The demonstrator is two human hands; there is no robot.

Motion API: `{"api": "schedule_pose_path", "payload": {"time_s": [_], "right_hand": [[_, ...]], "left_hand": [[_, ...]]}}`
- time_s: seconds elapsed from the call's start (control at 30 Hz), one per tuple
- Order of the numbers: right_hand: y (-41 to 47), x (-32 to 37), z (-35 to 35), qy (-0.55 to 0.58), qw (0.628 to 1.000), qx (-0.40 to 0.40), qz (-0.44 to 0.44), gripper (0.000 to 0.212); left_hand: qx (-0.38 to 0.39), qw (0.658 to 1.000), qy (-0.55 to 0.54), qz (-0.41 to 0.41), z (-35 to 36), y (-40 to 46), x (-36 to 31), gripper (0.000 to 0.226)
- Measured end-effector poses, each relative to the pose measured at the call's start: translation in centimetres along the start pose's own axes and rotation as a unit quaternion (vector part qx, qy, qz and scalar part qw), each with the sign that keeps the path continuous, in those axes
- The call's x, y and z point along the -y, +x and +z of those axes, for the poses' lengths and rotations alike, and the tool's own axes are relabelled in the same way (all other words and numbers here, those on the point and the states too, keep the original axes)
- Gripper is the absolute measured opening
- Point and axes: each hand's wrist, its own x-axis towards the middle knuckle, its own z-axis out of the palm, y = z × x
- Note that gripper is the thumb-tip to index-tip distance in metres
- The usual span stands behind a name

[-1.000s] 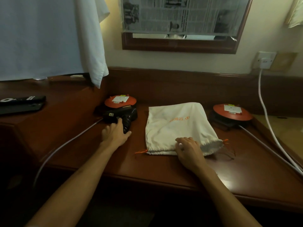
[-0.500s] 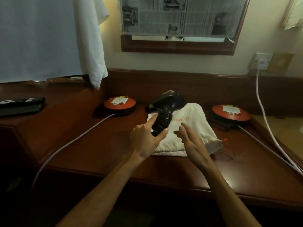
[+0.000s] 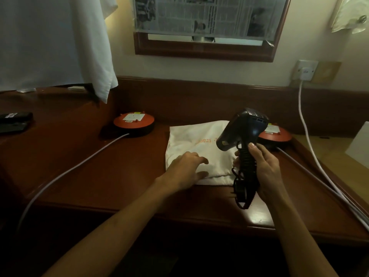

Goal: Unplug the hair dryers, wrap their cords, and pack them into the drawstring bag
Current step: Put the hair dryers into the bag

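Observation:
A black hair dryer (image 3: 242, 129) is held upright above the desk, its cord wound around the handle and its plug hanging below. My right hand (image 3: 263, 168) is closed around that wrapped handle. A white drawstring bag (image 3: 191, 142) with orange lettering lies flat on the wooden desk (image 3: 103, 176), partly behind the dryer. My left hand (image 3: 186, 168) rests on the bag's near left corner, fingers spread, holding nothing.
Two orange-topped cable reels (image 3: 134, 123) (image 3: 277, 134) stand left and right of the bag, each with a white cable (image 3: 65, 174) running off the desk. Another white cable drops from a wall socket (image 3: 305, 69). Remotes (image 3: 14, 120) lie far left. A white cloth (image 3: 60, 41) hangs above.
The hair dryer passed from my left hand to my right hand and moved right. My left hand went down onto the bag's near corner.

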Motion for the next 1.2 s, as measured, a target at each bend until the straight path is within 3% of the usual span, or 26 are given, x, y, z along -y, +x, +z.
{"api": "schedule_pose_path", "payload": {"time_s": [0.07,0.23,0.4,0.5,0.6,0.73,0.9,1.03,1.1,1.2], "right_hand": [[-0.1,0.9,-0.8,-0.012,1.000,0.027,0.005,0.027],[-0.7,1.8,-2.1,-0.068,0.990,0.125,0.019,0.036],[-1.0,1.8,-2.3,-0.157,0.969,0.189,0.022,0.046],[-1.1,1.9,-1.5,-0.226,0.945,0.236,0.001,0.046],[-0.6,1.2,-0.2,-0.331,0.907,0.260,-0.015,0.051],[0.7,-1.1,1.8,-0.503,0.832,0.226,-0.058,0.064],[2.0,-2.9,3.4,-0.600,0.761,0.244,-0.051,0.060],[2.1,-2.7,2.6,-0.618,0.748,0.233,-0.070,0.090],[1.9,-2.2,1.4,-0.625,0.743,0.229,-0.067,0.094],[0.9,-3.0,0.5,-0.694,0.666,0.261,-0.082,0.085]], "left_hand": [[0.026,0.999,0.039,-0.023,0.6,0.6,1.0,0.037],[0.046,0.998,-0.009,-0.033,1.4,1.7,2.3,0.021],[-0.034,0.984,-0.160,-0.073,-0.9,3.2,3.4,0.012],[-0.060,0.976,-0.193,-0.081,-2.9,4.4,4.2,0.008],[-0.070,0.969,-0.230,-0.064,-4.6,4.9,4.7,0.013],[-0.104,0.965,-0.237,-0.041,-5.9,4.9,4.1,0.013],[-0.135,0.968,-0.210,-0.012,-6.1,4.7,3.9,0.017],[-0.219,0.953,-0.209,-0.007,-6.0,4.8,4.0,0.019],[-0.261,0.943,-0.208,-0.003,-6.2,4.9,4.2,0.019],[-0.270,0.944,-0.187,0.029,-6.7,4.9,4.1,0.019]]}}
